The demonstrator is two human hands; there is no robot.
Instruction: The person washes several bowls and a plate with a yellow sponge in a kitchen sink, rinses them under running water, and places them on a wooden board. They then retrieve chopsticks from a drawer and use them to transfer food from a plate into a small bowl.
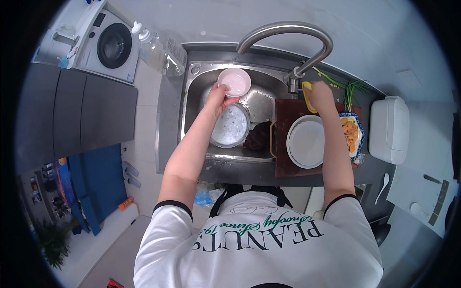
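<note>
My left hand is closed on the rim of a small pink bowl, thumb inside it, over the sink. Below the bowl, a round basin of foamy water stands in the sink, with a dark cloth-like bundle beside it. My right hand reaches to the right of the tap. Its fingers are curled at a flat yellow thing, perhaps a sponge; the hand partly covers it. Nearer me, a white round dish sits on a brown cutting board.
A curved metal tap arches over the sink's back edge. Pump bottles stand at the back left. To the right are green onions, a blue-rimmed dish of food, a white bin-like box and a white spoon.
</note>
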